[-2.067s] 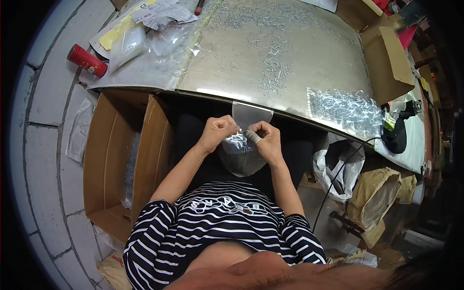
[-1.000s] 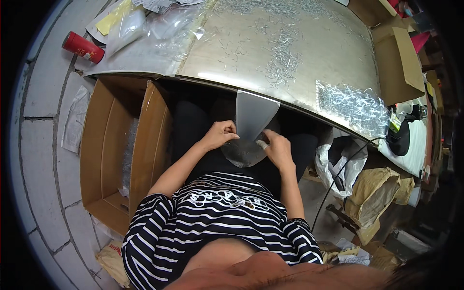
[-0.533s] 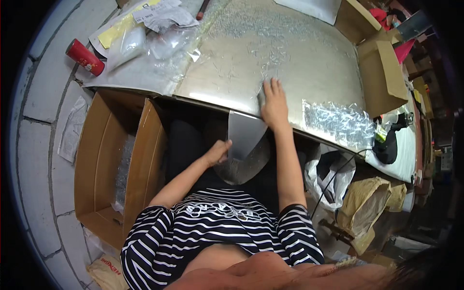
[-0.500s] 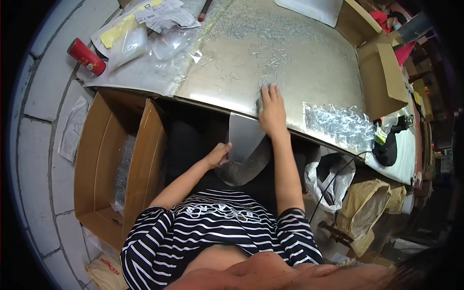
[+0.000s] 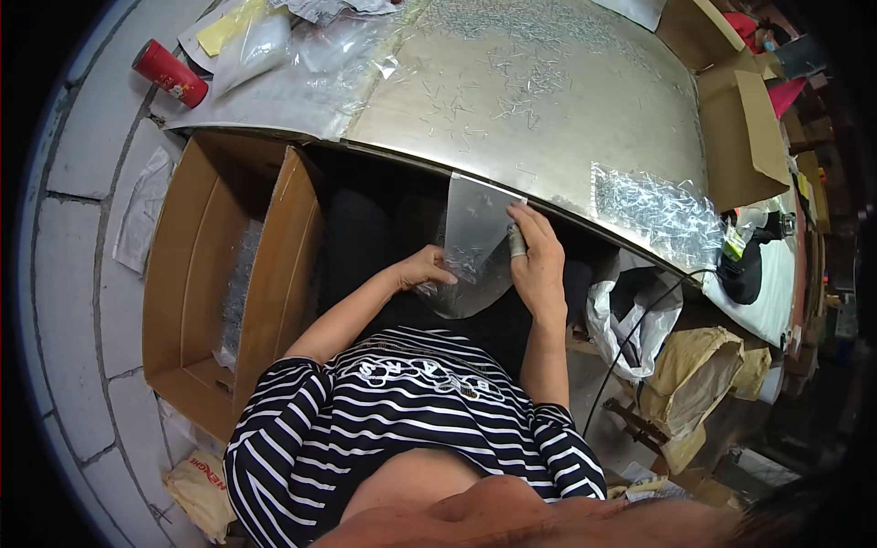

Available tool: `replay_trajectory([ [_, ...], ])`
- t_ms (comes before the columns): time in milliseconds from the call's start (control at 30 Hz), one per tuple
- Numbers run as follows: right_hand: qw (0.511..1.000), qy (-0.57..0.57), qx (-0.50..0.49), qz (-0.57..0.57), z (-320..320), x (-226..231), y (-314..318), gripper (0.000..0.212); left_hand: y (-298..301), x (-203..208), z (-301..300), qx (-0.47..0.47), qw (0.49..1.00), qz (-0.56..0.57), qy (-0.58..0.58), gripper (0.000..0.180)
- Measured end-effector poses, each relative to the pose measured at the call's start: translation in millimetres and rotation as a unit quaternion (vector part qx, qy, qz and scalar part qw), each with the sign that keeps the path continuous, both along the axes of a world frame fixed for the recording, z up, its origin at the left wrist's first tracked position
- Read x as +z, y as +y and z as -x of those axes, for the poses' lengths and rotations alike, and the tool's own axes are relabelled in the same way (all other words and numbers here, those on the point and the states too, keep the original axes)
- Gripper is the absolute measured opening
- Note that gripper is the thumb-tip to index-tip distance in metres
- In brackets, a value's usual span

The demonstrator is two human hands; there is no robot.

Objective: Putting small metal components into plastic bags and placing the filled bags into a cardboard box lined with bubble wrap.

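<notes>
A curved, translucent plastic sheet (image 5: 475, 219) hangs just in front of the table edge, over my lap. Small thin metal pins show in its lower bend; whether it is a pouch or a bent sheet I cannot tell. My left hand (image 5: 425, 269) is closed on its left edge, low down. Along the right edge my right hand (image 5: 539, 260) grips it near the top corner, with a grey wrap on one finger. Many loose metal pins (image 5: 512, 87) lie scattered across the metal tabletop (image 5: 393, 119).
Left of my legs stands an open cardboard box (image 5: 174, 301) holding clear packets (image 5: 239, 292). Plastic packed with pins (image 5: 649, 210) lies at the table's right. A red can (image 5: 169, 73), a white bag (image 5: 630, 320), a brown sack (image 5: 690, 374) and a dark cable (image 5: 630, 338) are around.
My right hand has come off the tabletop, down to the sheet's right edge. The sheet has moved slightly away from the table edge, and pins now show in its bend.
</notes>
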State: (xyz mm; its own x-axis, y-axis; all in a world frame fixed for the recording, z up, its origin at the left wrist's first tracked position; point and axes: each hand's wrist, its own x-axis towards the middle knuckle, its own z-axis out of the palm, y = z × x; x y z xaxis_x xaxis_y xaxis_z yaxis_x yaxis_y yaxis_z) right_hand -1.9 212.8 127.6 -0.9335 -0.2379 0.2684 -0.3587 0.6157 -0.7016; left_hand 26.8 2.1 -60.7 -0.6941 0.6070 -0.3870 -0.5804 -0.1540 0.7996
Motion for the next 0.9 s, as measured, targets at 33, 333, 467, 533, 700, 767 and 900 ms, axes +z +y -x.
replay_trajectory([
  [33,1.000,-0.012,0.000,0.009,-3.5,-4.9,4.3,0.042,0.1,0.3,0.7,0.001,1.000,0.000,0.001,0.037],
  [333,0.996,0.056,-0.052,-0.044,19.8,-11.3,-4.4,0.044,6.3,28.4,-3.8,0.036,0.998,-0.044,-0.021,0.044],
  [467,0.983,0.098,-0.042,-0.149,72.5,-24.9,-45.1,0.057,18.7,26.6,-2.9,0.076,0.997,0.012,-0.022,0.040],
  [533,0.985,0.115,0.012,-0.125,101.2,-29.7,-74.6,0.054,16.7,19.0,-6.7,0.065,0.998,0.022,-0.003,0.035],
  [700,0.966,0.145,0.092,-0.192,107.7,-44.2,-97.9,0.048,-2.5,17.1,-7.4,0.029,0.994,0.106,-0.007,0.029],
  [767,0.982,0.070,0.073,-0.161,72.3,-28.0,-75.9,0.053,-5.4,13.9,-9.4,0.024,0.998,0.053,-0.001,0.028],
  [900,0.993,0.034,0.071,-0.088,7.0,-1.2,-35.2,0.045,-11.8,30.3,0.4,-0.019,0.998,0.063,0.009,0.030],
])
